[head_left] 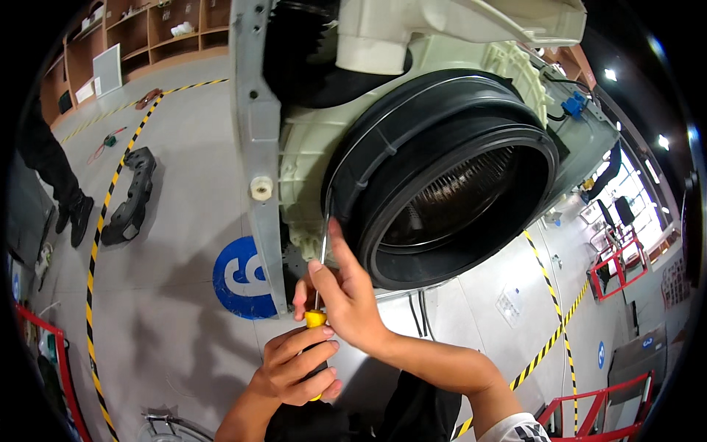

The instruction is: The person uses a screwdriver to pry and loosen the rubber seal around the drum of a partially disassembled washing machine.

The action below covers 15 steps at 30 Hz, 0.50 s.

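In front of me stands an opened front-loading washing machine, its black rubber door gasket fitted around the opening of the metal drum. My left hand is wrapped round the yellow and black handle of a screwdriver. The metal shaft points up, and its tip reaches the gasket's left outer edge, beside the cream plastic tub. My right hand closes around the shaft above the handle, with the index finger stretched up along it toward the gasket. The exact contact at the tip is hard to make out.
A grey metal frame post rises left of the tub. A white plastic duct hangs over the gasket. On the floor at left lie a dark curved part and striped tape. A person's legs stand at far left.
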{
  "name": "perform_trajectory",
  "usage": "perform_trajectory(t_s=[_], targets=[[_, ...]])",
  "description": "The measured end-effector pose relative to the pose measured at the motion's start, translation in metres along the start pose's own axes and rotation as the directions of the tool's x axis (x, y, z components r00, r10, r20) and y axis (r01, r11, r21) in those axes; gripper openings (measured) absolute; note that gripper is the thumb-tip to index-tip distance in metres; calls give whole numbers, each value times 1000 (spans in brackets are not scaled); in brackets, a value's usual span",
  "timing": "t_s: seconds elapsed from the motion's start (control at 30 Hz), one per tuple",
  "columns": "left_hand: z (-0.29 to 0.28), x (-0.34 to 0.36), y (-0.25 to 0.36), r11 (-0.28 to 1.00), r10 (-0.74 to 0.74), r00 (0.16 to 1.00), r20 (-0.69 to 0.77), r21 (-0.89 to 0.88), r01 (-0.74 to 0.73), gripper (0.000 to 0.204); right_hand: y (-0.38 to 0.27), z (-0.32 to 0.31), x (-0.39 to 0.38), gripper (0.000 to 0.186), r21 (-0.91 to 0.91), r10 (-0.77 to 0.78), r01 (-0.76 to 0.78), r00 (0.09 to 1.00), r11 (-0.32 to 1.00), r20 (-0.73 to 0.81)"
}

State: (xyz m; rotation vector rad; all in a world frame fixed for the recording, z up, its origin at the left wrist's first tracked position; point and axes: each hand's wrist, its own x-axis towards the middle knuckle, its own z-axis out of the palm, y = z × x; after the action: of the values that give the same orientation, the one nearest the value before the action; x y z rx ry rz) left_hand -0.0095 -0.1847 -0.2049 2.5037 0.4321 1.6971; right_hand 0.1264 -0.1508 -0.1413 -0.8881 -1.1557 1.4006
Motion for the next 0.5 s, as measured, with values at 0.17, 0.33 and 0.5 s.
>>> perform_trajectory(t_s=[0.17,0.33,0.5], targets=[[2,-6,6,996,-51,998,-26,68,52,21,2,-8,-24,50,47,190,-194,978,980,83],[-2,-5,16,960,-22,997,-72,275,41,27,7,-14,-62,55,8,238,-243,955,970,175],[20,4,20,956,57,994,-95,291,-27,43,-4,-20,-83,44,200,378,-398,917,895,130]])
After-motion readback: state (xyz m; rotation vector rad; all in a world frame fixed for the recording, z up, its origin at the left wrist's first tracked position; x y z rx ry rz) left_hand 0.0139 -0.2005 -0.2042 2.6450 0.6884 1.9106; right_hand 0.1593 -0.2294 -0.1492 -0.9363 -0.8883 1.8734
